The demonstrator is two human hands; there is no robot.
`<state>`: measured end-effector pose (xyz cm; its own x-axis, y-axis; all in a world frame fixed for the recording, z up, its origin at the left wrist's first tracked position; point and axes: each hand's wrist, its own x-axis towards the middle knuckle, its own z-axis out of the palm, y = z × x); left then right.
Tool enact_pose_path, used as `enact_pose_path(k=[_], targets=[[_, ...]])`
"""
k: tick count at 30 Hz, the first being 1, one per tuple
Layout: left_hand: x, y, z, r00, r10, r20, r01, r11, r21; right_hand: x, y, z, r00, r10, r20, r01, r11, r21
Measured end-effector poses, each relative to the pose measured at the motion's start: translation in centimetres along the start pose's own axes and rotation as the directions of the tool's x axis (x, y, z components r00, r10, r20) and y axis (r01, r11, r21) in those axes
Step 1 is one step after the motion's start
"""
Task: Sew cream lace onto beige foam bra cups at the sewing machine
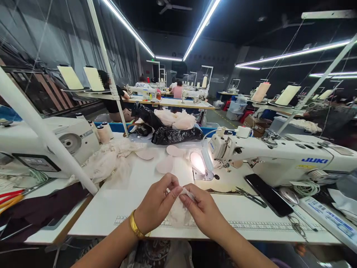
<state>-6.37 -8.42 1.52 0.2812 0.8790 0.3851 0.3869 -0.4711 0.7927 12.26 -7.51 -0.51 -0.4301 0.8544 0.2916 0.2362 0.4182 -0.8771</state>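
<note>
My left hand (158, 203), with a gold bracelet at the wrist, pinches the upper edge of a sheer whitish fabric piece (178, 214) near the table's front. My right hand (200, 208) grips the same edge, its thumb and fingers close to the left fingertips. The fabric hangs between both hands over the printed ruler. Pale oval pads (165, 164) lie beyond the hands on the white table (111, 212). To the right, the white sewing machine (267, 149) has its lamp lit over the needle plate.
Thread snips (251, 196), a black phone (268, 194) and a white box (329, 219) lie at the right. Sheer fabric (108, 160) is heaped at the left by a slanted pole (50, 137). Black plastic bags (177, 135) sit behind. People work at farther tables.
</note>
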Motion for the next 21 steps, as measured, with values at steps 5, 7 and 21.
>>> enact_pose_path(k=[5,7,21], targets=[[-0.4,-1.4,1.9,0.917,-0.303,0.258,0.397,0.758,-0.518,-2.2,1.3,-1.3,0.961,0.249,-0.122,-0.177,0.889,0.422],[-0.4,-2.0,2.4,0.89,-0.38,0.251,0.451,0.662,-0.598,-2.7,2.4,-1.7,0.949,0.282,-0.143,-0.195,0.878,0.437],[1.5,-1.9,4.5,0.851,-0.507,0.139,0.462,0.594,-0.659,-1.2,5.0,-2.4,0.976,0.187,-0.113,-0.147,0.944,0.297]])
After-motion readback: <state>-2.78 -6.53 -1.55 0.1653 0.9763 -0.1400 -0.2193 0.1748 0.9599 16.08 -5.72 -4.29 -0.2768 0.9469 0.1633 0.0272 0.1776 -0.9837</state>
